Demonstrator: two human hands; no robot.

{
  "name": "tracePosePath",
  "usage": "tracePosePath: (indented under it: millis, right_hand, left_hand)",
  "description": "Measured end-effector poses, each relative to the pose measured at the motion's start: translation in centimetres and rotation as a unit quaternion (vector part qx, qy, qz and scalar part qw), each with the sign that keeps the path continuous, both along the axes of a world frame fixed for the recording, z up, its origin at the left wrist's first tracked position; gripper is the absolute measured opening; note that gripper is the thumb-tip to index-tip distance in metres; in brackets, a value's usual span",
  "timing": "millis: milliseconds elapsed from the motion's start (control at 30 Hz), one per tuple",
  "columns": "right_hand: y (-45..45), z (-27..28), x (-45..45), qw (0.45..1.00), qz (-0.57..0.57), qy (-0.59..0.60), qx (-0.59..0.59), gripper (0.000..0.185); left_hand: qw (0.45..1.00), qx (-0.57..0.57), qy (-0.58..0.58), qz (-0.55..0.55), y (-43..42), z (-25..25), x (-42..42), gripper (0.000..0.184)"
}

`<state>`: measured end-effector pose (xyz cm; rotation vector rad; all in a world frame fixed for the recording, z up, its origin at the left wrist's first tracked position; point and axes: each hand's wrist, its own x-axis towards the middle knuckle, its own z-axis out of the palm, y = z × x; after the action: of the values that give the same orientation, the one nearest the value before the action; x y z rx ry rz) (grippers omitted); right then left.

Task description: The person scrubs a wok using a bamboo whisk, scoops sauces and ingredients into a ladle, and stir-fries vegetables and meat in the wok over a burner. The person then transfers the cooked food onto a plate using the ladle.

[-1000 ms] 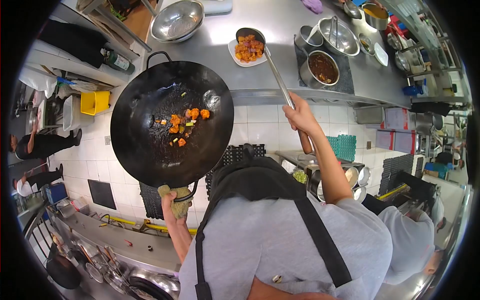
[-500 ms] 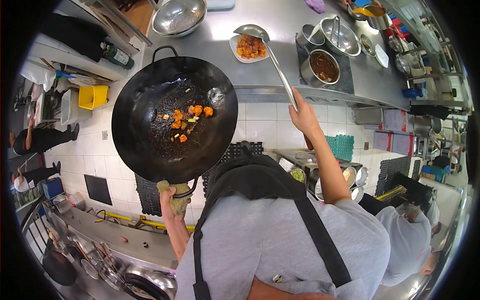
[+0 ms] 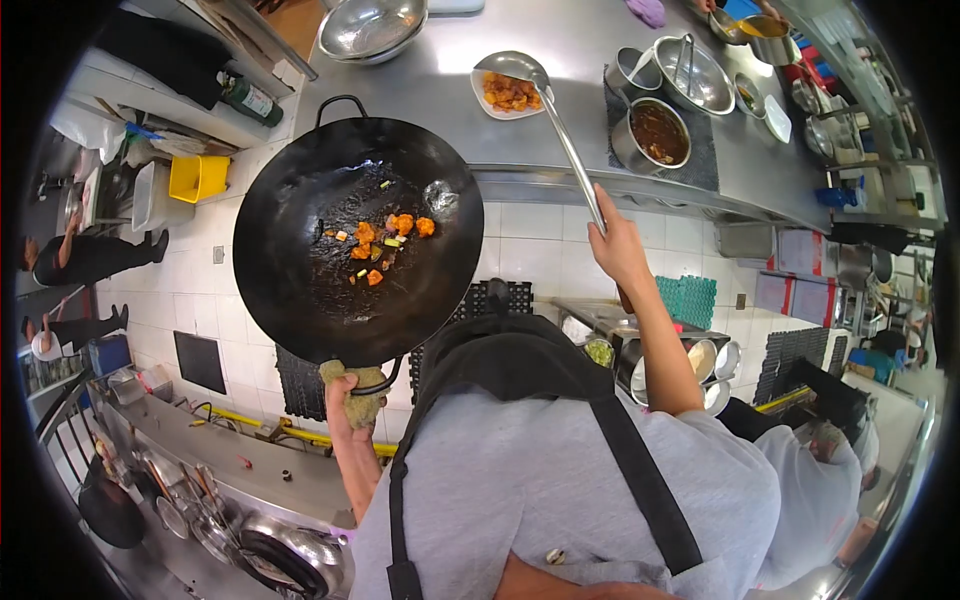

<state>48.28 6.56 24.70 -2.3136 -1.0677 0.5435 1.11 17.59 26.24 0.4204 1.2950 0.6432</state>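
My left hand point(image 3: 350, 400) is closed round a folded greenish cloth point(image 3: 368, 382) wrapped over the near loop handle of a big black wok point(image 3: 290, 270). Inside the wok lie several orange-coated food pieces point(image 3: 364, 236) with small green and pale bits. My right hand point(image 3: 620, 248) grips the handle of a long metal ladle point(image 3: 572, 150). The ladle's bowl rests over or just above a small white plate point(image 3: 522, 114) heaped with the same kind of orange pieces. The bowl hides part of that food.
The steel counter point(image 3: 450, 130) carries a pot of brown sauce point(image 3: 650, 135), a metal bowl with a utensil point(image 3: 712, 82) and stacked bowls point(image 3: 370, 28). Far right, another person's hands hold pans of yellow liquid point(image 3: 770, 45). A co-worker point(image 3: 810, 490) is behind me at right.
The whole view has shifted slightly, so wok and counter appear a little to the right. The ladle's bowl sits slightly differently over the plate. Both holds are unchanged.
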Motion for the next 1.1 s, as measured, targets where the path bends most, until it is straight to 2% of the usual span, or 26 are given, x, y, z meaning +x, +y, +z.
tracePosePath:
  millis: [100, 200, 267, 333, 400, 433, 500, 533, 600, 700, 833, 967, 1100]
  right_hand:
    - [-0.8, -0.2, -0.4, 1.000, -0.014, 0.004, 0.000, 0.067]
    - [-1.4, -2.9, 0.4, 0.987, 0.041, -0.058, 0.143, 0.067]
    - [-1.1, -3.8, 0.5, 0.986, 0.044, -0.052, 0.155, 0.067]
    - [-0.7, -3.4, 0.1, 0.987, 0.016, 0.005, 0.157, 0.065]
    - [-1.0, -2.0, -1.5, 0.977, -0.028, 0.148, 0.150, 0.061]
    - [-1.1, -0.8, -2.6, 0.960, -0.050, 0.231, 0.149, 0.059]
    - [-1.5, 4.4, -4.8, 0.878, -0.066, 0.450, 0.149, 0.056]
    - [-1.5, 6.0, -6.0, 0.867, -0.063, 0.478, 0.127, 0.055]
    - [-1.6, 8.3, -8.3, 0.846, -0.061, 0.524, 0.084, 0.054]
    - [-1.1, 9.4, -11.4, 0.879, -0.042, 0.476, -0.007, 0.054]
    - [1.0, 7.9, -15.8, 0.881, -0.025, 0.471, -0.032, 0.053]
    - [3.7, 8.1, -19.4, 0.849, -0.030, 0.526, -0.040, 0.047]
    - [3.8, 9.6, -20.8, 0.781, 0.014, 0.622, -0.056, 0.041]
  left_hand:
    - [1.000, 0.005, -0.005, -0.006, -0.3, 0.4, -0.2, 0.039]
    - [1.000, 0.004, -0.004, -0.018, -0.4, 0.1, -0.6, 0.040]
    - [1.000, 0.002, -0.003, -0.025, -0.1, 0.0, -0.5, 0.041]
    - [1.000, 0.001, -0.006, -0.023, 0.5, 0.0, -0.3, 0.041]
    - [0.998, 0.010, -0.040, -0.053, 1.1, -0.7, -0.6, 0.041]
    - [0.997, 0.015, -0.052, -0.062, 1.4, -1.1, -1.0, 0.041]
    - [0.996, 0.021, -0.063, -0.058, 2.0, -1.0, -1.0, 0.042]
    - [0.996, 0.026, -0.064, -0.057, 2.4, -0.5, -0.6, 0.043]
    - [0.994, 0.037, -0.080, -0.065, 3.4, -0.1, -0.3, 0.044]
    - [0.992, 0.056, -0.106, -0.045, 4.4, 0.4, 0.8, 0.042]
    - [0.990, 0.089, -0.093, -0.062, 5.6, 0.0, 0.6, 0.039]
    - [0.989, 0.091, -0.091, -0.073, 6.7, -0.4, -0.6, 0.033]
    - [0.987, 0.093, -0.100, -0.082, 7.7, -0.8, -1.9, 0.032]
